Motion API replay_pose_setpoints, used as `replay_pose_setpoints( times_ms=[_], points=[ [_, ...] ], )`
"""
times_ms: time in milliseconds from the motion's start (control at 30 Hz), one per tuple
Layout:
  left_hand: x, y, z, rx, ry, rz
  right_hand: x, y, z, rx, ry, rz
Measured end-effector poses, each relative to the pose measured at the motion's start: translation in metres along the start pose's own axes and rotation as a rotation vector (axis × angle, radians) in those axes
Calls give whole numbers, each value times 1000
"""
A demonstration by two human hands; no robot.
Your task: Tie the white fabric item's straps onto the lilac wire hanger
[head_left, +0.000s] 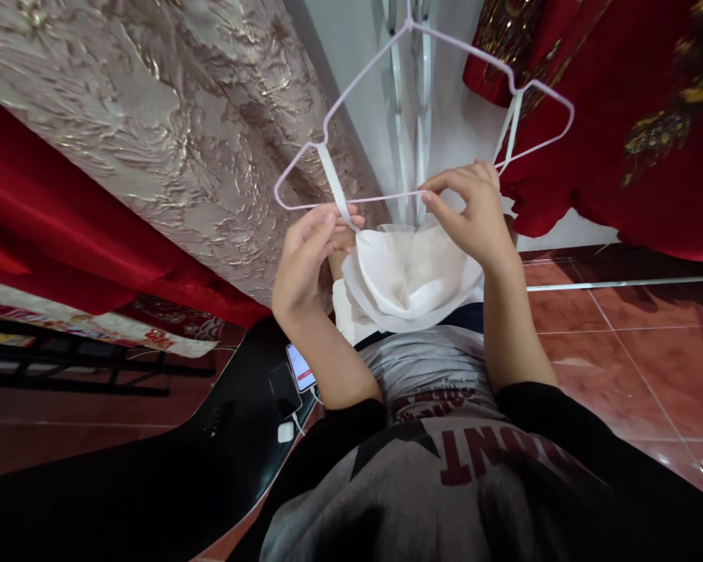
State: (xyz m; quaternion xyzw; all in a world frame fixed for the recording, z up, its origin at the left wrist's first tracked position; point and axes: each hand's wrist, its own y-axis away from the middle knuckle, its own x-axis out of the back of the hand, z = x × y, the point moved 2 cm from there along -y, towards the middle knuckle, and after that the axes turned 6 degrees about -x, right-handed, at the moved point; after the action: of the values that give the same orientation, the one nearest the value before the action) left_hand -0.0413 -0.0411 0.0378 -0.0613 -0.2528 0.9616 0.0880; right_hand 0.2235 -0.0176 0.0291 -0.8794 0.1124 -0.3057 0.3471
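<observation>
A pale pink clothes hanger (pixel 380 198) hangs upright in front of me. White straps loop over both of its shoulders, the left strap (pixel 333 179) and the right strap (pixel 511 133). They lead down to a white garment (pixel 407 273) with a cupped bodice and sheer layers, which lies over my lap. My left hand (pixel 310 254) has its fingers curled around the lower end of the left strap, just under the hanger's bottom bar. With thumb and forefinger my right hand (pixel 472 211) pinches the bottom bar right of its middle, and its other fingers reach toward the right strap.
A beige embossed gown (pixel 211 140) hangs at the left, above red cloth (pixel 94 211). Red garments with gold trim (pixel 609 140) hang at the right. Metal rails (pixel 410 117) stand behind the hanger. Phones with cables (pixel 285 390) and a white case (pixel 286 432) lie on a black surface (pixel 211 460).
</observation>
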Motion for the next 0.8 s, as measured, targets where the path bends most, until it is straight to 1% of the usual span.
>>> replay_pose_setpoints(
  times_ms=[33, 67, 100, 133, 200, 267, 300, 333, 367, 467, 533, 567, 633, 667, 700, 767, 800],
  points=[
    [1, -2, 8, -38, 27, -41, 0, -1, 1, -11, -14, 21],
    [2, -5, 15, -84, 65, -56, 0, -1, 3, -18, -27, 40],
    [4, -9, 21, -138, 114, -37, 0, -2, 4, -21, -37, 54],
    [5, -13, 26, -199, 169, 16, 1, -2, 5, -17, -42, 65],
    [6, -19, 29, -321, 255, 189, 2, -2, 7, -3, -38, 82],
    [8, -21, 25, -423, 248, 382, 3, -1, 8, 14, -20, 100],
    [10, -20, 20, -457, 213, 459, 3, 0, 8, 21, -11, 107],
    [12, -19, 14, -464, 169, 511, 4, 1, 7, 31, -5, 114],
    [14, -19, 8, -437, 131, 530, 4, 2, 6, 40, 0, 118],
    [17, -19, -11, -227, 101, 449, 2, 5, 0, 59, 11, 130],
    [14, -20, -20, -110, 110, 417, 1, 6, -3, 62, 22, 127],
    [11, -21, -23, -94, 118, 422, 0, 7, -3, 66, 26, 121],
    [3, -22, -26, -126, 151, 459, -1, 6, 1, 80, 11, 132],
    [0, -23, -27, -149, 171, 474, -1, 5, 6, 88, -24, 182],
    [-4, -24, -28, -168, 190, 487, 0, 4, 13, 79, -95, 267],
    [-8, -25, -31, -176, 214, 498, 5, 2, 31, 1, -285, 463],
    [-9, -26, -33, -173, 215, 502, 8, 0, 39, -55, -370, 531]
  ],
)
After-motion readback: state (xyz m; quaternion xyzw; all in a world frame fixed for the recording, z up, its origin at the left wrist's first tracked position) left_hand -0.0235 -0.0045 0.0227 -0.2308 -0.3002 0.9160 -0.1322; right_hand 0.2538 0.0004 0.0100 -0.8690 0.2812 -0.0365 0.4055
